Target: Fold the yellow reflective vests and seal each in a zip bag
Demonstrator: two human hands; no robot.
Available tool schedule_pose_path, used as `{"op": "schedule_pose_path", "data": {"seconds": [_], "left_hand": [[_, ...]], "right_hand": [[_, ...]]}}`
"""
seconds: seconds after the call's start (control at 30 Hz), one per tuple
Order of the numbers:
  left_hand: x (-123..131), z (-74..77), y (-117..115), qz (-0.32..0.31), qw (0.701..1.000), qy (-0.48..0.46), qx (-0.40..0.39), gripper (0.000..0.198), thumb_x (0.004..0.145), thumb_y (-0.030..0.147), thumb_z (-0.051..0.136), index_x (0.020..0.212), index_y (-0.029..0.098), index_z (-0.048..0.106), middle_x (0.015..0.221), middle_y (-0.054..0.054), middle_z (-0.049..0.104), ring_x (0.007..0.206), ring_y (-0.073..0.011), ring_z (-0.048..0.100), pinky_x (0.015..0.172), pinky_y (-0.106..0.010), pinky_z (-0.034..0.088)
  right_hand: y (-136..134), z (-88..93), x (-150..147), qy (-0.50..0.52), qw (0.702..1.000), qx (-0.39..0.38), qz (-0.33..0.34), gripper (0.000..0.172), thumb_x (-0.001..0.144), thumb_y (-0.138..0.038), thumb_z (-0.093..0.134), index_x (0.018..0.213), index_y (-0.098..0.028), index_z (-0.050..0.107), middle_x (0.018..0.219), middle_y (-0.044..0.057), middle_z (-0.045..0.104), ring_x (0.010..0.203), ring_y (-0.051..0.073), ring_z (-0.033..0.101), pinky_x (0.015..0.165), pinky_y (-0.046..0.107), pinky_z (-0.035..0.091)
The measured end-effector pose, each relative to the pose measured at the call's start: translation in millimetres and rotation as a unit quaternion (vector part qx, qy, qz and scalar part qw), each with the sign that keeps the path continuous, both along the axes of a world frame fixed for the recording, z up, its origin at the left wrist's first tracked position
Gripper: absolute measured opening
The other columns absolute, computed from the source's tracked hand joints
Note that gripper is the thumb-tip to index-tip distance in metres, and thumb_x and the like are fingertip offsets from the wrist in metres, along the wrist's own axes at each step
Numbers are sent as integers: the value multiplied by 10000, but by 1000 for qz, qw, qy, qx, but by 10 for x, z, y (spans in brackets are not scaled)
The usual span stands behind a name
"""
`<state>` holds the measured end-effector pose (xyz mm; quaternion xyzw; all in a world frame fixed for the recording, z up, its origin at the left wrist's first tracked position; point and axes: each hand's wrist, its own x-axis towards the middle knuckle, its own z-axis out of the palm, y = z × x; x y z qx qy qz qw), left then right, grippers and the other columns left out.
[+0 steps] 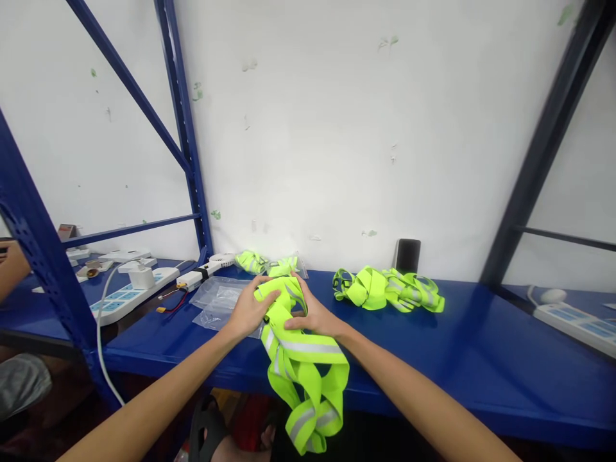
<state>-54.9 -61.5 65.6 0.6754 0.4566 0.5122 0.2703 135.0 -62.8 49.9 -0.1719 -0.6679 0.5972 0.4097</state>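
We log the scene on a blue steel shelf (481,359) against a scuffed white wall. Both of the person's hands are on a lime-yellow reflective vest (301,366), which is bunched at the shelf's front edge, its lower loops with silver stripes hanging over and below that edge. The left hand (248,308) lies across the top of the bunch, fingers (262,289) curled closed over the fabric; the right hand (312,311) grips the bunch from the other side, its fingers (296,285) bent down into the folds. Both hands are gripping, then, and just beside the left hand lies a clear plastic bag (216,301), flat on the shelf. Further back, near the wall, we see a second vest (387,289) in a loose heap, with a dark phone (408,255) upright behind it, and a third vest (253,262) lying beside a bag-like wrapping — exact contact there is too small to tell. To the left sit a white power strip (129,295) and red-and-black wires (171,301); at the far left edge is a co-worker's hand (12,269).
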Motion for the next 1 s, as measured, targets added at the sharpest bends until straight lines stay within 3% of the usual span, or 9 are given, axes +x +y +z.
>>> {"op": "schedule_pose_path", "data": {"seconds": [0.07,0.17,0.27,0.37,0.47,0.6,0.77,0.9,1.0], "left_hand": [[76,-69,-35,30,999,-18,32,417,758,466,616,1047,174,544,900,-47,667,757,-205,644,679,-312,514],[198,-136,-131,55,996,-26,68,396,811,443,570,1106,184,516,985,-59,649,818,-207,644,716,-317,514],[272,-141,-228,63,993,10,98,372,848,408,532,1156,202,496,1103,-81,622,887,-218,636,719,-311,513],[272,-104,-267,83,989,36,113,365,858,394,519,1172,210,493,1133,-87,616,878,-219,637,699,-306,513],[224,-69,-247,123,987,17,102,393,842,428,540,1166,209,496,1031,-69,647,757,-197,643,633,-287,507],[201,-80,-211,65,995,-78,14,489,815,506,560,1186,206,452,821,-23,658,557,-162,613,503,-259,481],[276,-117,-217,23,985,-166,-30,524,778,511,608,1171,199,459,838,-26,643,606,-154,621,538,-256,509],[281,-89,-225,22,992,-119,-45,601,741,495,651,1229,201,457,918,-51,636,709,-177,641,605,-280,533],[249,-30,-224,-12,997,-58,-45,604,689,463,702,1196,194,512,1007,-69,631,819,-199,640,660,-288,536]], "right_hand": [[-6,-45,-82,38,999,-28,-20,1201,605,-256,833,1463,-392,3,1498,75,274,1209,264,504,932,421,475],[-9,-85,-190,103,991,-48,-70,1132,582,-224,836,1450,-337,119,1397,61,431,1204,234,506,959,390,460],[4,-100,-235,122,985,-86,-87,842,630,-285,800,1342,-279,349,1190,43,588,1050,217,595,896,365,492],[45,-115,-219,138,970,-103,-173,531,716,-395,721,1170,-265,480,1059,26,620,897,191,624,747,317,530],[87,-139,-186,132,962,-62,-233,309,715,-432,714,865,-206,565,829,0,611,725,156,597,625,270,513],[114,-197,-193,122,972,-95,-179,329,703,-449,720,649,-164,563,580,-33,550,496,96,490,522,237,434],[155,-301,-257,137,957,-223,-126,338,575,-385,811,640,-139,588,553,-13,605,471,102,522,522,238,420],[161,-342,-273,130,949,-253,-134,402,542,-302,830,841,-163,599,619,-14,656,534,150,609,595,283,484],[132,-337,-264,105,963,-203,-141,547,573,-296,813,1044,-196,554,678,-10,686,559,188,641,600,320,503]]}}
